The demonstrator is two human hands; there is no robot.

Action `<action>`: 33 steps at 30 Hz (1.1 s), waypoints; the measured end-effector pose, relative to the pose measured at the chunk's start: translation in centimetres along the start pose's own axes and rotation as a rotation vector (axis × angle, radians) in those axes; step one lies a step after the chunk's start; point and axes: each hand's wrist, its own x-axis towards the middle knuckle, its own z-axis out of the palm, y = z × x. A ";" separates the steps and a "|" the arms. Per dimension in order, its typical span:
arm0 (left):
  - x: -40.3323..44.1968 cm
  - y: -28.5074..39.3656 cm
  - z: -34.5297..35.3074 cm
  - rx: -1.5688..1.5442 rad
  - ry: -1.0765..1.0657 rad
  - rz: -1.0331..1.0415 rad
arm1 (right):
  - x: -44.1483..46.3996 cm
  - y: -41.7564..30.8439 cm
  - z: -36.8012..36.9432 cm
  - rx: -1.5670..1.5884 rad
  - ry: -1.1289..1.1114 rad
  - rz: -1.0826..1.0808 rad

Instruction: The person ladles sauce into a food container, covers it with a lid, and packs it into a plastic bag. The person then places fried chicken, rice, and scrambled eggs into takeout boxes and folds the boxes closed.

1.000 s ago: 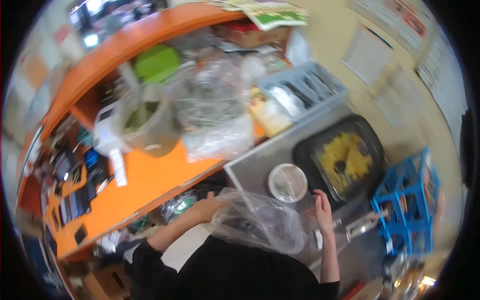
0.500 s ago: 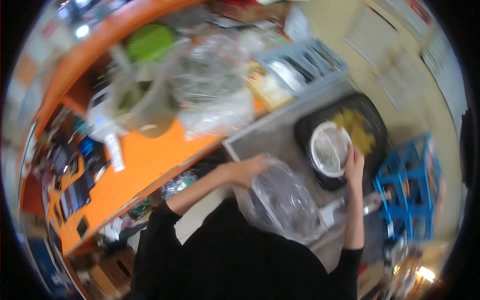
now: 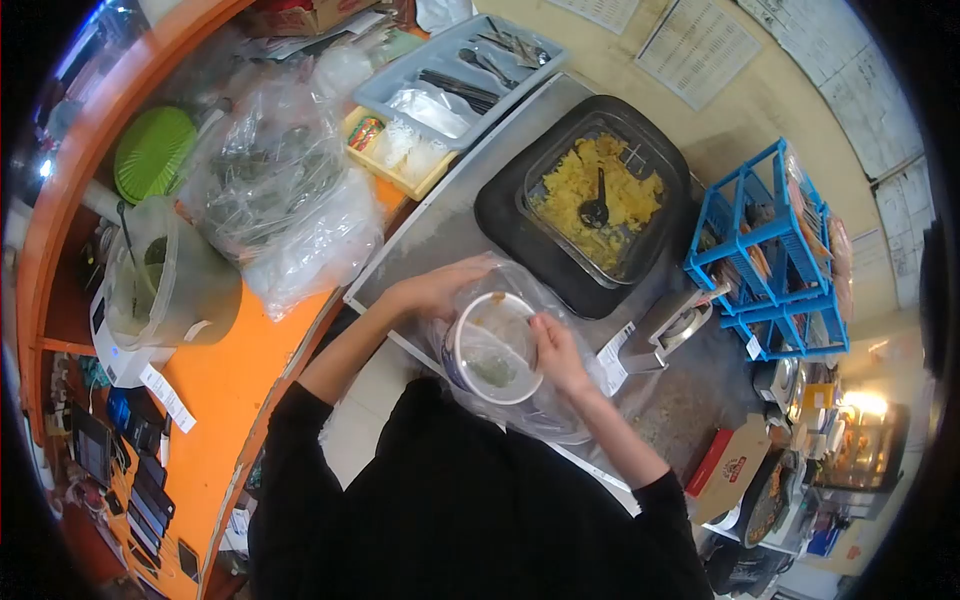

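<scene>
A round white tub (image 3: 455,352) with a cloudy translucent lid (image 3: 493,368) is in front of me; something greenish shows faintly through the lid. My right hand (image 3: 560,355) grips its right rim, thumb on top. A clear plastic bag (image 3: 572,418) lies around the tub's sides and below it; how deep the tub sits inside is hard to tell. My left hand (image 3: 445,287) is closed on the bag's upper edge beside the tub, its fingertips partly hidden by the film.
Beyond stands a black electric pan (image 3: 500,215) of yellow food (image 3: 600,190) with a black spoon. A tape dispenser (image 3: 675,330) and blue rack (image 3: 770,250) are on the right. Left, an orange counter (image 3: 235,370) bears a plastic pitcher (image 3: 190,290), plastic bags (image 3: 280,190) and a cutlery tray (image 3: 455,80).
My right hand has brought the tub from over the pan's edge down and left to the bag. The left hand has shifted slightly up with the bag's edge. My view has turned right.
</scene>
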 end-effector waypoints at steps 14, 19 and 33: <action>0.9 -2.1 -1.5 0.108 -0.209 -0.087 | 4.1 2.5 1.9 -0.277 0.232 -0.032; 0.5 -1.1 -2.4 0.202 -0.157 -0.161 | 3.8 3.0 0.8 -0.176 0.113 -0.006; -1.0 11.7 -14.3 0.234 -0.036 -0.035 | 8.3 -25.7 -8.5 -1.481 -0.588 -0.411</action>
